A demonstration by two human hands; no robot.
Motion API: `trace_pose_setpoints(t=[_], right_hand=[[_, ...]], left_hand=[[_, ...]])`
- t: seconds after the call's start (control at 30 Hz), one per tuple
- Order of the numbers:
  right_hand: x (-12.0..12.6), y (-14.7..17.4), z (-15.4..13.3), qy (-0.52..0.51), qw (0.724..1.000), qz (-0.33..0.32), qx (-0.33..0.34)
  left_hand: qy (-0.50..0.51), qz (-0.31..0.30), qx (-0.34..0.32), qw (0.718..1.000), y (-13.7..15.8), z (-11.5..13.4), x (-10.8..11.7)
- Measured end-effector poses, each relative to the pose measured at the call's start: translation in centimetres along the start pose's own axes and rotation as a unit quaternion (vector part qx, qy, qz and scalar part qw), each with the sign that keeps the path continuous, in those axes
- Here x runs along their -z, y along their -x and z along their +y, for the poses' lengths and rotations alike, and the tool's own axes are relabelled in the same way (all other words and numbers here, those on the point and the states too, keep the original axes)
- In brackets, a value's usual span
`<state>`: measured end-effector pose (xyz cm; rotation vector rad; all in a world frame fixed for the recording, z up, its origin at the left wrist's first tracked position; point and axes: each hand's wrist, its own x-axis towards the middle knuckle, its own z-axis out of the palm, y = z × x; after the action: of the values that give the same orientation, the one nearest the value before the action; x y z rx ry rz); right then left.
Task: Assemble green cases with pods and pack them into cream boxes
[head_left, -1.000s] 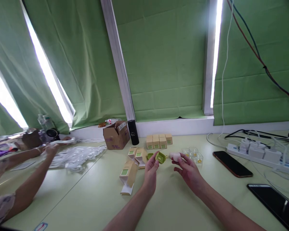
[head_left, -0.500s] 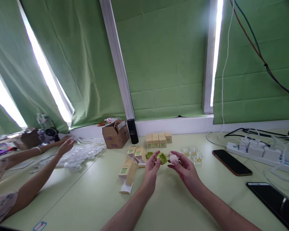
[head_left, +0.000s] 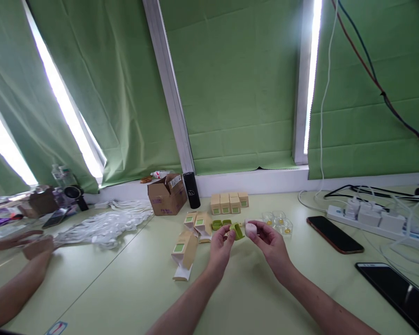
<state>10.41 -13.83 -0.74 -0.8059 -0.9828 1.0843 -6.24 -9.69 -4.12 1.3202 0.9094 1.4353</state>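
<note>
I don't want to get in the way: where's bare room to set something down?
Bare table shows between the white strips and the nearest carton, and between the right forearm and the phones. It is crowded around the left hand and right hand, with cartons, green cases and clear cups nearby, and at right, where cables surround the power strip.

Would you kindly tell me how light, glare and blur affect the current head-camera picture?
Head view, top: gaps beside the green blinds burn out to white; head view, right: a glint sits on the nearer phone; head view, left: the co-worker's hand looks smeared; head view, middle: the white piece in the right hand shows little fine detail.
</note>
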Motion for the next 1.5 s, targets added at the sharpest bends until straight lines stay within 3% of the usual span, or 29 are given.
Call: trace_pose_setpoints(t=[0.47,0.8,1.1,1.5], right_hand=[[0.2,-0.1,1.3,0.042,0.999,-0.014,0.028],[0.1,0.0,0.7,0.085,0.995,-0.030,0.034],[0.2,0.0,1.1,0.092,0.995,-0.032,0.029],[0.1,0.1,1.7,0.092,0.995,-0.021,0.020]], left_hand=[[-0.058,-0.005,-0.016,0.998,-0.1,0.5,-0.1],[-0.071,-0.001,-0.019,0.997,-0.1,0.3,0.0],[-0.097,-0.033,-0.023,0.994,-0.1,0.7,0.1],[-0.098,0.004,-0.023,0.995,0.2,0.3,-0.4]])
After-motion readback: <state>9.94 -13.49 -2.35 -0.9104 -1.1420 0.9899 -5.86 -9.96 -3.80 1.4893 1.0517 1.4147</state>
